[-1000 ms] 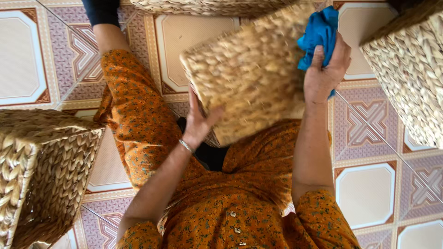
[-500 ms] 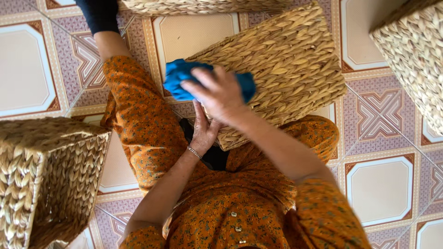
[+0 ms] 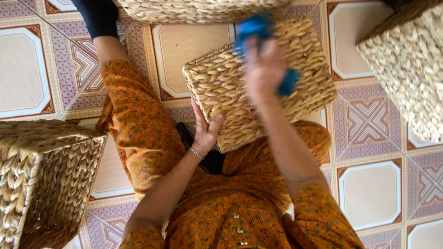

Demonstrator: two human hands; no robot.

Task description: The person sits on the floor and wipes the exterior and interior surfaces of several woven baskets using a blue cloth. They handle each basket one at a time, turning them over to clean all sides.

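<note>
Both hands were busy: left hand gripped the woven basket on her lap from below, right hand, blurry, clutched a blue cloth against its top, so I'd reckon firm bracing and short wipes worked best.

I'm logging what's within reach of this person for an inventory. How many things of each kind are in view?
Woven baskets: 4 (held on the lap, lower left, top edge, right)
Blue cloths: 1, under the blurred right hand
Left hand steadies the held basket.
Total: 5
</note>
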